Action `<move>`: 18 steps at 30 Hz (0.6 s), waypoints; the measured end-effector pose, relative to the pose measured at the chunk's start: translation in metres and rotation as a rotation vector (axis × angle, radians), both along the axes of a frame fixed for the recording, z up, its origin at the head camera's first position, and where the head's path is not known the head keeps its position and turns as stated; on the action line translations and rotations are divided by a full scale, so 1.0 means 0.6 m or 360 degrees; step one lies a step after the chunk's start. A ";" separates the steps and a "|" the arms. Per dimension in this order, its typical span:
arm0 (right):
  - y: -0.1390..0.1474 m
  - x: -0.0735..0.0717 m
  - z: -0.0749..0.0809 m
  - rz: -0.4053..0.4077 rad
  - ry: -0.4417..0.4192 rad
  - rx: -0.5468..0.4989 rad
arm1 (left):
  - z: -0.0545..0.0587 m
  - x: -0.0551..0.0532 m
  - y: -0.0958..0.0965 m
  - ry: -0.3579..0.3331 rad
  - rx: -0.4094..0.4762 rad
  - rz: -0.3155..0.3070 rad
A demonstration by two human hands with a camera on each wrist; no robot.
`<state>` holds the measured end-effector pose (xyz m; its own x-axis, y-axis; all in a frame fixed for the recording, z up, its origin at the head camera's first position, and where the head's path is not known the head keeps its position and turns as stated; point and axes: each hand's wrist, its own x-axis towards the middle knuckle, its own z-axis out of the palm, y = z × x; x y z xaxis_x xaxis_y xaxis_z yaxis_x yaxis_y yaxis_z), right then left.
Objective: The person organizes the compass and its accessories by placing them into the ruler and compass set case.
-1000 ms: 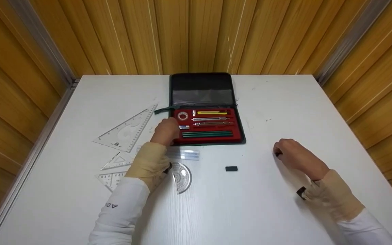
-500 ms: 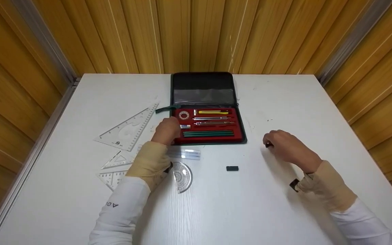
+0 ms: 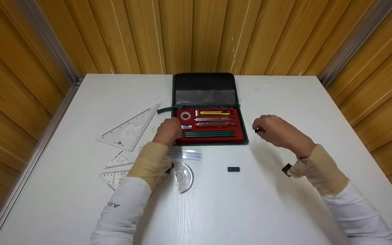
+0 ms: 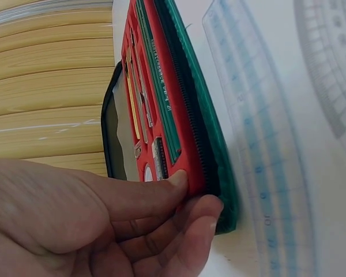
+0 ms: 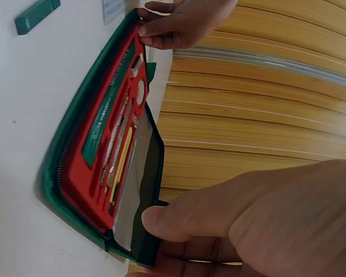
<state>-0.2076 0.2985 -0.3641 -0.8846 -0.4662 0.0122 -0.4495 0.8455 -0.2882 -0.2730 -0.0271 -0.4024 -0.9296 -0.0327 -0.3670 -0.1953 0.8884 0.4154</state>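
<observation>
An open zip case (image 3: 245,136) with a red tray (image 4: 187,147) holds green pencils (image 3: 209,134), a compass (image 3: 213,119), a yellow cutter (image 3: 214,112), a small eraser (image 3: 186,127) and a white ring-shaped piece (image 3: 185,115). At its near left corner my left hand (image 3: 168,131) pinches the tray edge, thumb on top and fingers below. Right of the case my right hand (image 3: 277,132) is raised above the table, pinching a small dark piece (image 3: 259,130) mostly hidden by the fingers. In the right wrist view that thumb (image 5: 184,219) overlaps the black lid (image 5: 153,156).
A small dark green block (image 3: 233,169) lies in front of the case. To the left are a large set square (image 3: 128,131), two smaller set squares (image 3: 121,160), a clear ruler (image 3: 189,154) and a protractor (image 3: 184,177). Wood-patterned panels (image 3: 209,34) stand behind the table.
My right hand has moved left and away from me, closer to the case, with the small dark piece still in its fingers. My left hand stays at the case corner.
</observation>
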 end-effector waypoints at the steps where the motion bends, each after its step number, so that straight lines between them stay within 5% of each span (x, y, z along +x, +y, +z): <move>1: -0.002 -0.004 0.005 0.0006 0.0005 -0.0009 | 0.000 0.000 0.000 -0.0001 0.0005 -0.0003; 9: -0.033 -0.026 0.036 0.0044 0.0020 -0.0034 | 0.002 0.004 -0.002 0.0021 0.0016 -0.0019; 18: -0.082 -0.056 0.038 0.0137 -0.0009 -0.0065 | -0.004 -0.003 0.000 -0.0011 -0.0028 -0.0041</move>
